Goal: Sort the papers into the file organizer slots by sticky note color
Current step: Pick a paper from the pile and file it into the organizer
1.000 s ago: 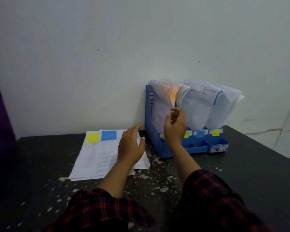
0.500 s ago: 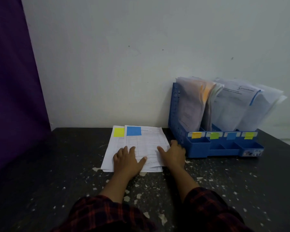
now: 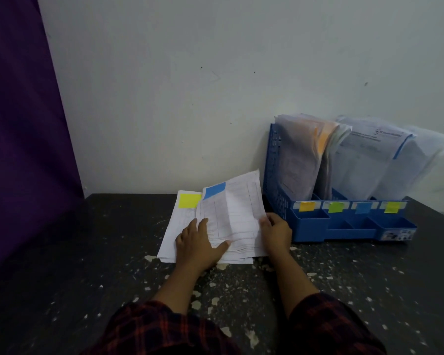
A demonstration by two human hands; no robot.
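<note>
Our right hand pinches, it seems, the blue-tagged sheet near the bench's back edge; left hand presses flat, fingers spread.

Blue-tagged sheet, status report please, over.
Right hand pinches blue-tagged sheet, lifting its right edge. Left hand flat on paper stack. Blue-labelled slot third from left, nothing blocking.

Sheet print (too blurred) illegible

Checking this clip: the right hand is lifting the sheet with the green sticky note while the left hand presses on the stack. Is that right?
One detail is off. In the head view, the sheet lifted by the right hand carries a blue sticky note, not green. The left hand does press on the stack.
</note>
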